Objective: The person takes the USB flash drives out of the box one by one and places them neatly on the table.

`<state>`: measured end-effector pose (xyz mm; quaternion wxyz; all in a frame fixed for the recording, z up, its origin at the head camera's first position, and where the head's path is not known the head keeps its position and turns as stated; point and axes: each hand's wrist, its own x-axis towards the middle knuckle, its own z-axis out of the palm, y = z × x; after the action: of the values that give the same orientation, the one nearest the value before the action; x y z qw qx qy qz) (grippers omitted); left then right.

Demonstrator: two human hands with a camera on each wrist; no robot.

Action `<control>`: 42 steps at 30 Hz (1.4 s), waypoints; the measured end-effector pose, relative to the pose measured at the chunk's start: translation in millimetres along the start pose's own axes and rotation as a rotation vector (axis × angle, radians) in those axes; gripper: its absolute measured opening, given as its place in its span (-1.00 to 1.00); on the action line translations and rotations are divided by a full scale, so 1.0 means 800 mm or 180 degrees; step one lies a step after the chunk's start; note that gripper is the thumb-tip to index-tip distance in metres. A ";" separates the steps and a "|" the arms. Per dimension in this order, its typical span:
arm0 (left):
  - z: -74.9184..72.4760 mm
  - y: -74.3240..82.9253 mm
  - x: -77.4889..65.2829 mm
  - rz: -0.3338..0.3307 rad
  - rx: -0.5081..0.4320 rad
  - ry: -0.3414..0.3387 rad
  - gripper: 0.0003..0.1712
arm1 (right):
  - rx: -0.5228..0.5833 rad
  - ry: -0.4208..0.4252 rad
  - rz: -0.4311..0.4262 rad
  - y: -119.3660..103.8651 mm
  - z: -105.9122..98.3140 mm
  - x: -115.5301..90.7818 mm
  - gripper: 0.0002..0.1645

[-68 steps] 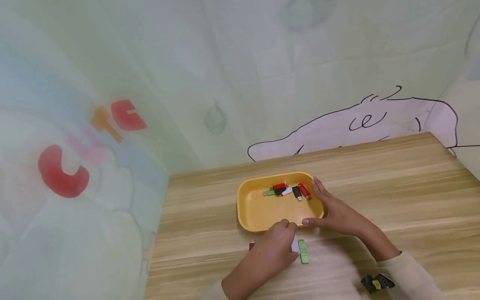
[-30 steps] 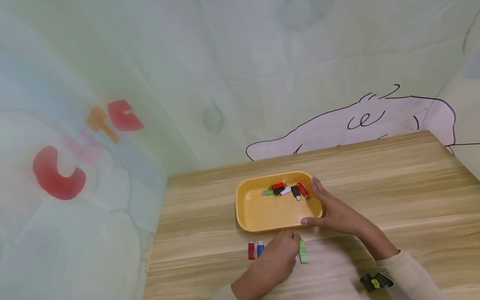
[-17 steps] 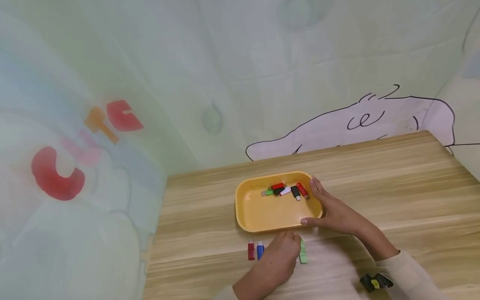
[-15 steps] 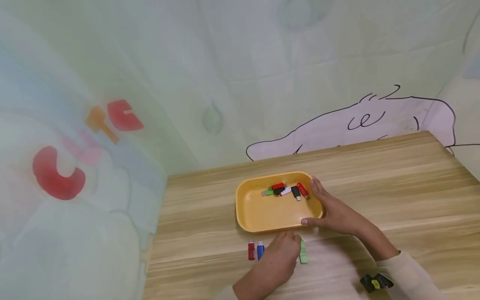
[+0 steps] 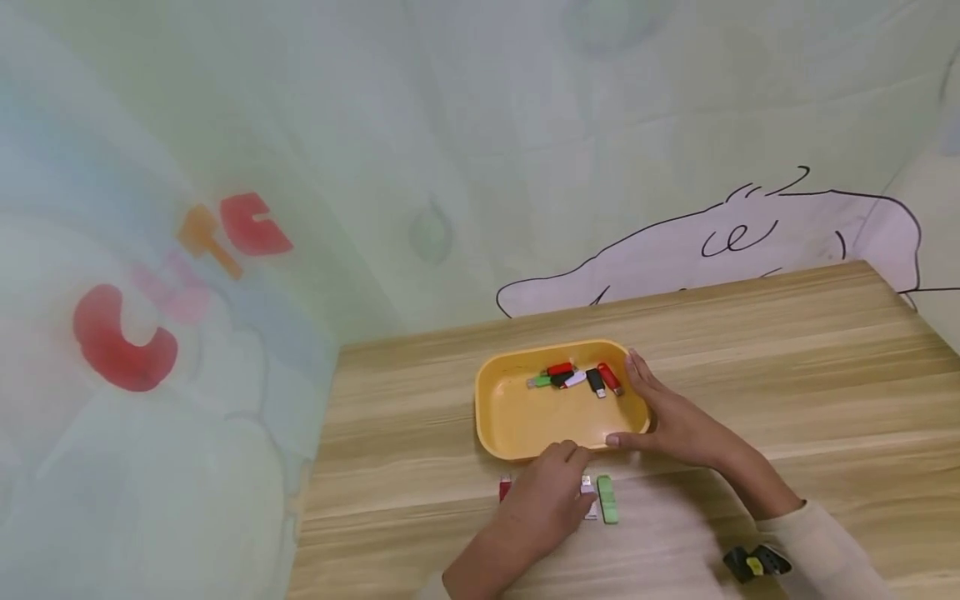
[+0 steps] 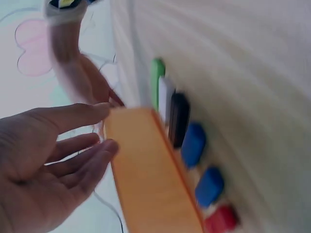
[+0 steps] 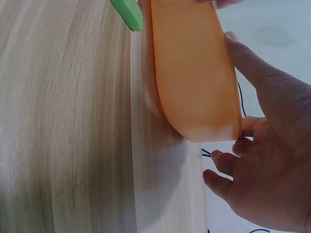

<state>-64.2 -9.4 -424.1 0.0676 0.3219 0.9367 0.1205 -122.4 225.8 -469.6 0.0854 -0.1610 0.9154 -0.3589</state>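
Note:
My left hand hovers over a row of USB sticks in front of a yellow plastic tray. In the left wrist view its fingers are loosely bent by the tray's rim, with nothing between them. The row holds a green stick, a white one, a black one, two blue ones and a red one; my hand covers its middle in the head view. My right hand grips the tray's right end, thumb on the front rim, fingers at the far corner.
Several more USB sticks lie in the back of the tray, among them a red one and a black one. The wooden table meets a printed cloth behind and at left. A black device sits at the right sleeve.
The left hand has risen off the row and shifted slightly left, uncovering the white stick beside the green one while hiding the blue ones. The right hand stays at the tray.

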 end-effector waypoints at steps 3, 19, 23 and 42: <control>-0.007 -0.015 -0.003 0.0023 -0.0147 0.0534 -0.56 | -0.0052 0.0015 -0.0006 0.002 0.001 0.000 0.43; -0.005 -0.097 -0.001 -0.0977 -0.0374 0.1099 -0.34 | -0.0019 0.0012 0.0040 0.002 0.003 0.000 0.43; -0.002 -0.104 -0.002 -0.1050 -0.0354 0.1071 -0.33 | -0.0003 -0.0013 0.0033 0.001 0.002 0.000 0.43; 0.019 -0.125 -0.003 -0.1321 -0.0536 0.1002 0.35 | -0.0314 0.0045 0.0006 -0.002 0.002 0.001 0.44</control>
<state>-117.7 -84.2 -465.1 -0.0291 0.0936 0.9682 0.2301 -122.0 223.1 -469.8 0.0711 -0.1616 0.9328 -0.3143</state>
